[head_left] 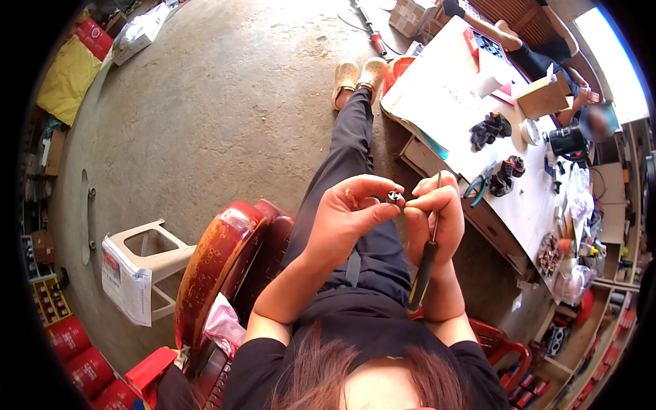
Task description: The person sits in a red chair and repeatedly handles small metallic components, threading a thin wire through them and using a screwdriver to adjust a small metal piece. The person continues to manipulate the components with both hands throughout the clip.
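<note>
— Concrete floor (225, 89) under me, bare and grey, with a white plastic stool (147, 249) off to my left and a long white table (451, 102) on my right. So where are you working?

— Up in the air over my lap, seated. From the head view, my left hand (348, 208) is curled around a small metal part (394, 197), pinching it between thumb and fingertips so the end faces my other hand.

— And the right one?

— My right hand (434, 212) is closed around a screwdriver (427, 256). The black handle hangs down past my wrist and the thin shaft sticks up past my knuckles, so I judge it is parked there while those fingertips meet the part.

— Why so close to your face?

— The part is tiny; holding both hands touching steadies it.

— Anything handy nearby?

— Blue-handled pliers (478, 186) lie on the table edge just beside my right hand, with 2 dark gloves (490, 128) farther along. Someone else sits at the far end of that table; only an arm shows clearly.
</note>
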Motion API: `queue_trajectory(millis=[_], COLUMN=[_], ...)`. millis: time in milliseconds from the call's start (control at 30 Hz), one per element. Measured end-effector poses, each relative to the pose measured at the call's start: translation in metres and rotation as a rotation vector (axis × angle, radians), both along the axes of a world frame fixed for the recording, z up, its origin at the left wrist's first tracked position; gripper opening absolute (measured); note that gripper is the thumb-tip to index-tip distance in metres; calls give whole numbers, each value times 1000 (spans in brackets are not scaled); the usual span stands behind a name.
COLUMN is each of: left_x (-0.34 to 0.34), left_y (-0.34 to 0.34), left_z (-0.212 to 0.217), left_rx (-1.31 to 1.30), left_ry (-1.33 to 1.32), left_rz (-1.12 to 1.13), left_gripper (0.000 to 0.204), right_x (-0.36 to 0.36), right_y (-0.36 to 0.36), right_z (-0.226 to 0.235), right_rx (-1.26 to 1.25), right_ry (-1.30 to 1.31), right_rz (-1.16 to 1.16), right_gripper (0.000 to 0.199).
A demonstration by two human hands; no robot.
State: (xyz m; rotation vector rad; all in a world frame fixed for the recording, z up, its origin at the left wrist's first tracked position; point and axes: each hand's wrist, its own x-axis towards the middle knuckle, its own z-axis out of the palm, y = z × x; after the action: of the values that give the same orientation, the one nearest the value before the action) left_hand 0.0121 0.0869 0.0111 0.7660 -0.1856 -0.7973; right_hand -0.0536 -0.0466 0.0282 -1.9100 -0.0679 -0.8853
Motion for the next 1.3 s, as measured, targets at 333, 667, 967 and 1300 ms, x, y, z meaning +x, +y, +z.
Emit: queue_trajectory(millis=[333, 667, 967, 1300], left_x=[1, 5, 4, 5], left_y=[3, 8, 0, 2], left_z=[-2, -2, -8, -10], left_rx=[36, -32, -163, -273], left_ry=[-11, 72, 146, 281], left_rz=[50, -126, -45, -104], left_gripper=[23, 27, 18, 27], right_x=[1, 5, -11, -10], right_y=[-1, -18, -4, -3], right_z=[2, -3, -2, -1], right_rx=[21, 67, -5, -20], right_ry=[-20, -66, -31, -44], right_rz=[16, -131, -22, -12], right_gripper=[21, 19, 18, 19])
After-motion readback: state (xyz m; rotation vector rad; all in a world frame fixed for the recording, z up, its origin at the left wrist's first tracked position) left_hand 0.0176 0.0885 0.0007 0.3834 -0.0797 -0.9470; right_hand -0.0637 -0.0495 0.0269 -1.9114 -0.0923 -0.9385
